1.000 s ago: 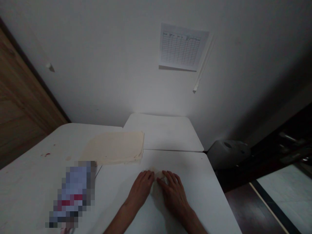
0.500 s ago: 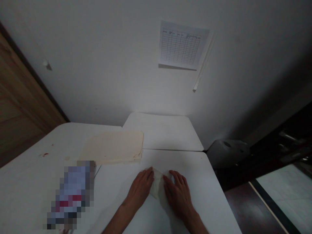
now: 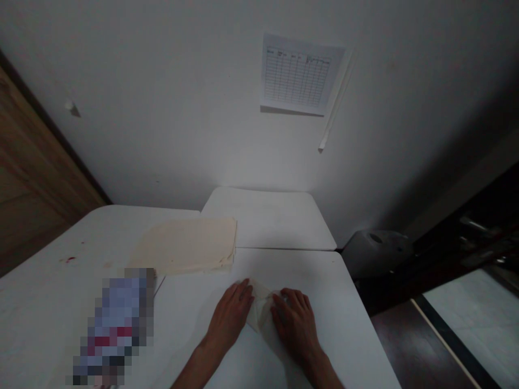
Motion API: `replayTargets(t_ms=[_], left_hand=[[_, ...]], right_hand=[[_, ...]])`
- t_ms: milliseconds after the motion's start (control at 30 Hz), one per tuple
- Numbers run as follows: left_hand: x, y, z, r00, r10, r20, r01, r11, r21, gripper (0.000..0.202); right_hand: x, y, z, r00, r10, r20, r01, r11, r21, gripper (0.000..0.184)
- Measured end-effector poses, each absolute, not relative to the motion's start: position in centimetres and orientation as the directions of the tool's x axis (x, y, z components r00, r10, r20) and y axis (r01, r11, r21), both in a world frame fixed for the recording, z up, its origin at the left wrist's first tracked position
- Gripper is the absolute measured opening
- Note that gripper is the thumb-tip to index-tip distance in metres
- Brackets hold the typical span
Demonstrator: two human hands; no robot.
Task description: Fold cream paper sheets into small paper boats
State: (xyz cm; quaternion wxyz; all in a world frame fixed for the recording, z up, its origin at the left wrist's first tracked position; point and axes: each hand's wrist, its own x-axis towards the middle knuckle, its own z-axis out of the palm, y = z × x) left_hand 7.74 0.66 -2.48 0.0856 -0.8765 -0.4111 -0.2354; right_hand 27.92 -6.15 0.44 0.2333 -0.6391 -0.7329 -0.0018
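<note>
On the white table (image 3: 324, 302) in front of me lies a thin, pale, folded sheet (image 3: 259, 309), coming to a point at its near side. I cannot tell whether it is paper or pastry. My left hand (image 3: 231, 313) has its fingers together and grips the sheet's left edge. At the sheet's right side, my right hand (image 3: 295, 324) is closed, its thumb and curled fingers pressed on the material. Part of the sheet is hidden beneath the right hand. A stack of similar cream sheets (image 3: 190, 246) lies beyond my left hand, to the left.
A blurred-out bluish package (image 3: 113, 319) lies on the table to the left. Small red marks (image 3: 71, 260) dot the table's left part. A printed chart (image 3: 298, 75) hangs on the wall. A grey plastic container (image 3: 375, 251) stands beyond the table's right edge.
My right hand's fingers have curled in a little more over the sheet's right side. My left hand stays on its edge. The view has shifted slightly.
</note>
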Motion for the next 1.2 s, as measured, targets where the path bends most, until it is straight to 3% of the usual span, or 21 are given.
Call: replayTargets(t_ms=[167, 300, 500, 600, 733, 933, 1200], left_hand=[[7.9, 0.7, -1.9, 0.508, 0.7, 0.501, 0.778, -0.623, 0.08, 0.034], [7.9, 0.7, -1.7, 0.476, 0.71, 0.518, 0.761, -0.628, 0.161, 0.037], [6.8, 0.4, -1.6, 0.459, 0.744, 0.485, 0.633, -0.657, 0.409, 0.046], [6.3, 0.2, -1.3, 0.478, 0.753, 0.451, 0.568, -0.657, 0.496, 0.039], [6.1, 0.0, -0.6, 0.515, 0.717, 0.469, 0.515, -0.697, 0.5, 0.015], [6.4, -0.3, -0.1, 0.528, 0.723, 0.446, 0.488, -0.688, 0.537, 0.019], [6.4, -0.7, -0.1, 0.505, 0.738, 0.447, 0.52, -0.674, 0.525, 0.02]], right_hand=[[28.6, -5.1, 0.3, 0.032, 0.945, 0.325, 0.899, 0.115, -0.422, 0.019], [28.8, -3.9, 1.4, -0.014, 0.967, 0.255, 0.876, 0.135, -0.464, 0.014], [29.1, -3.1, 2.6, -0.12, 0.972, 0.2, 0.877, 0.198, -0.438, 0.013], [29.6, -3.1, 2.6, -0.188, 0.965, 0.186, 0.86, 0.253, -0.444, 0.013], [30.3, -2.9, 2.8, -0.278, 0.953, 0.12, 0.866, 0.303, -0.399, 0.016], [30.7, -2.7, 3.9, -0.322, 0.946, 0.047, 0.879, 0.317, -0.357, 0.019], [30.5, -2.6, 4.2, -0.306, 0.951, 0.047, 0.867, 0.299, -0.398, 0.017]])
